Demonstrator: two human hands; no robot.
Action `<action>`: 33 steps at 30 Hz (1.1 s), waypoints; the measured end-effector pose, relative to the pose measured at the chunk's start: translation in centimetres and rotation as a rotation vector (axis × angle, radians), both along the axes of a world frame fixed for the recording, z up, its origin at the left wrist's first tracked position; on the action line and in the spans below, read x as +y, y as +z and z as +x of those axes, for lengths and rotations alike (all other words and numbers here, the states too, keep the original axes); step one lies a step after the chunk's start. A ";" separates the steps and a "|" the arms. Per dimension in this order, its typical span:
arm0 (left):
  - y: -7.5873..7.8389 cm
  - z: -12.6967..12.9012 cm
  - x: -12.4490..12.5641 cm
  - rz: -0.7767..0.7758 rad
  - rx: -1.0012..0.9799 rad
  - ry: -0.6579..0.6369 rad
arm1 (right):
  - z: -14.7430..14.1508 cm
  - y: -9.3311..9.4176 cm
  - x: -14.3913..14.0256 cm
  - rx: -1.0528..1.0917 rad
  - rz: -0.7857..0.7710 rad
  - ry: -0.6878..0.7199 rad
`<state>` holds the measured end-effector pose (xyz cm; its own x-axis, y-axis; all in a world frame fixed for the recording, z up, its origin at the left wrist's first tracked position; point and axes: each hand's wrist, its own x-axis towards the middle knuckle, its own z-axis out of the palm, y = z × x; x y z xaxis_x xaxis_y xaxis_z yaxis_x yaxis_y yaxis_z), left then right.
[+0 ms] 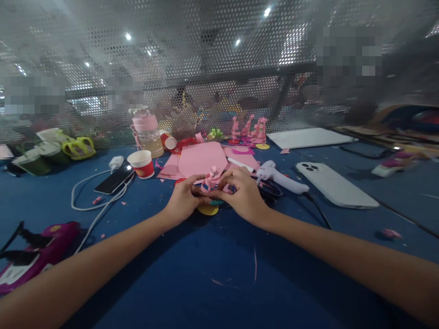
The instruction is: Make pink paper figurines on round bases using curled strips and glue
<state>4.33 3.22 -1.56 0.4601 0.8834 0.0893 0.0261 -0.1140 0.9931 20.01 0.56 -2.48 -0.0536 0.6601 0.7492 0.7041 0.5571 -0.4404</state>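
The two bare forearms enter from the bottom corners and meet at the middle of the blue tabletop [219, 283]. There the left hand [183, 201] and right hand [243, 194] close in on a small pink paper curl piece [211, 177], fingers of both pressed together and pinching it from either side. The piece sits just above a yellow disc [207, 210], which lies on the tabletop under the hands.

At 12 o'clock from the piece lies pink paper [202, 157], with a white pen [240, 164] beside it. At 2 o'clock rests a white glue gun [279, 178], and further at 3 o'clock a white phone [334, 185] lies face down. At 10 o'clock stands a red paper cup [141, 163], with a dark phone [114, 180] and white cable [85, 192] just beyond it. Further back at 11 o'clock stands a pink-lidded bottle [148, 132]. At 1 o'clock, near the mesh screen, stand finished pink figures [248, 129]. At 8 o'clock, near the left edge, lies a magenta tool [37, 256]
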 end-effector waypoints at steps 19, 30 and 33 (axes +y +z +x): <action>0.8 0.3 -0.3 -0.072 0.043 0.060 | -0.1 0.3 0.1 0.081 -0.089 0.051; 0.4 0.2 0.0 -0.055 -0.022 0.032 | -0.1 -0.1 0.4 0.113 -0.149 -0.010; 0.5 0.2 -0.2 -0.048 -0.031 -0.011 | -0.1 -0.1 0.3 0.133 -0.140 -0.013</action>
